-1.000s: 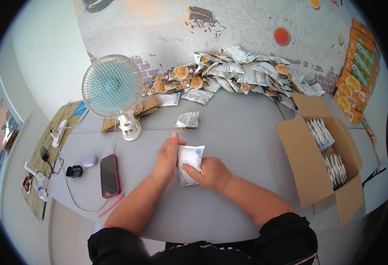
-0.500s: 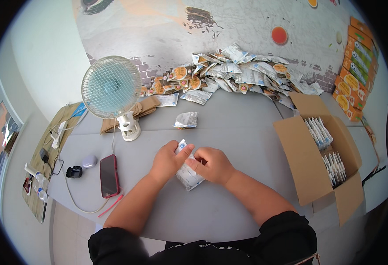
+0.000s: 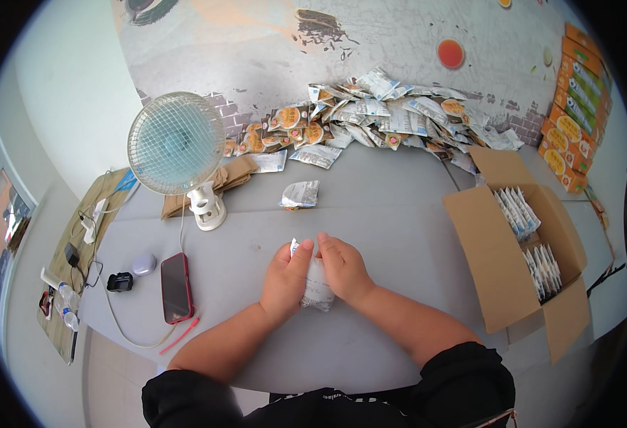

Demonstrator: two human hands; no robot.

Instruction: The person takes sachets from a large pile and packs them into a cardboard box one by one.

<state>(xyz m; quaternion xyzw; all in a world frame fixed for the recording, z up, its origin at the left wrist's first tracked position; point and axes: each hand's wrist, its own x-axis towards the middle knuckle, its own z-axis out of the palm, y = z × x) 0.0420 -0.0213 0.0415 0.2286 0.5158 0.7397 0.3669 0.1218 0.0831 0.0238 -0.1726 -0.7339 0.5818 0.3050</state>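
Observation:
Between my two hands, over the near middle of the grey table (image 3: 370,214), is a white sachet (image 3: 317,285) with small print. My left hand (image 3: 285,274) grips its left side, thumb on top. My right hand (image 3: 345,271) presses on the right side with its fingers together. The sachet's upper corner shows above my left thumb; much of the rest is hidden by the hands. Farther off lies another silvery-white sachet (image 3: 300,194), apart from both hands.
A big heap of sachets (image 3: 392,118) lies along the wall. At right stands an open cardboard box (image 3: 495,274) with rows of sachets. Orange boxes (image 3: 568,135) are stacked far right. On the left are a white fan (image 3: 176,143), a red-cased phone (image 3: 177,289) and an earbud case (image 3: 144,264).
My hands have come closer together around the sachet. My left hand has moved right and slightly nearer; the right palm now lies along the sachet's side, covering more of it.

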